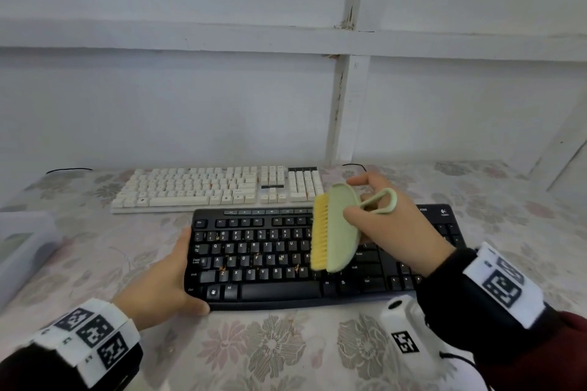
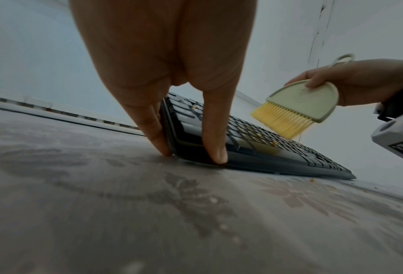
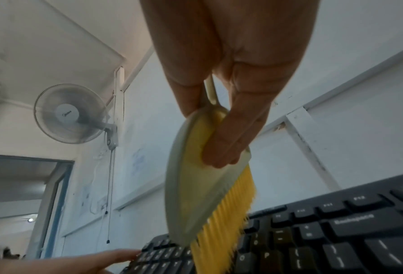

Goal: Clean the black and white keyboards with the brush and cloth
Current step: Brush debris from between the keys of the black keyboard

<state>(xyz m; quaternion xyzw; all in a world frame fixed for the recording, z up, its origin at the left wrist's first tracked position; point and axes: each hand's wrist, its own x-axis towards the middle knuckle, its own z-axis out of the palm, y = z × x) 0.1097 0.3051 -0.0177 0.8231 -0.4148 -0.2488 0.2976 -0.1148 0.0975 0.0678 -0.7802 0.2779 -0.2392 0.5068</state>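
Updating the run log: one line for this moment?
left hand steadies black keyboard | right hand holds brush above keys | crumbs remain | white keyboard untouched

Matt plastic black keyboard (image 1: pixel 286 263); floral tablecloth (image 1: pixel 273 349)
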